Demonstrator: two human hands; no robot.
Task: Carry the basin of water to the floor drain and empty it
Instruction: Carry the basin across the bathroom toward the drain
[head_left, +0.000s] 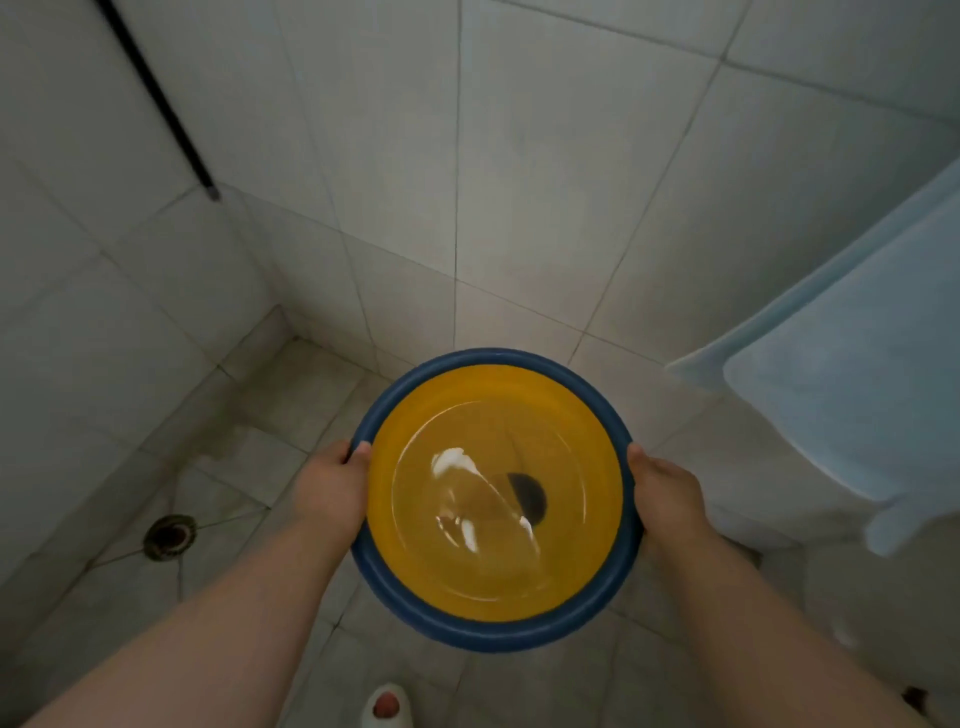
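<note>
The carrying part of the job looked well under way but unfinished. The basin (493, 499) was held in the air over the tiled floor (291, 395), roughly level, and it held water, so the emptying had not been done. The floor drain (169, 536) lay down and to the left of the basin, near but clearly apart from it. By my reading, what remained was a short move leftward, a lowering toward the drain, and the tip to pour.

The left hand (332, 480) gripped the basin's left rim, with the thumb hooked over the top edge and the fingers curled out of sight beneath. The right hand (662, 491) did the same on the opposite rim, thumb on top. Both were closed on the basin, and neither carried anything else.

The basin was round, with a dark blue rim and outside and a yellow-orange inside. The water in it was clear and shallow-looking, with bright glints and ripples across the surface, which suggested it was sloshing. A dark half-round patch showed through the water right of centre; I could not tell whether it was a mark, a shadow or a reflection.

A pale blue towel (852, 379) hung at the right. The toe of a white slipper (387, 706) showed at the bottom edge.
</note>
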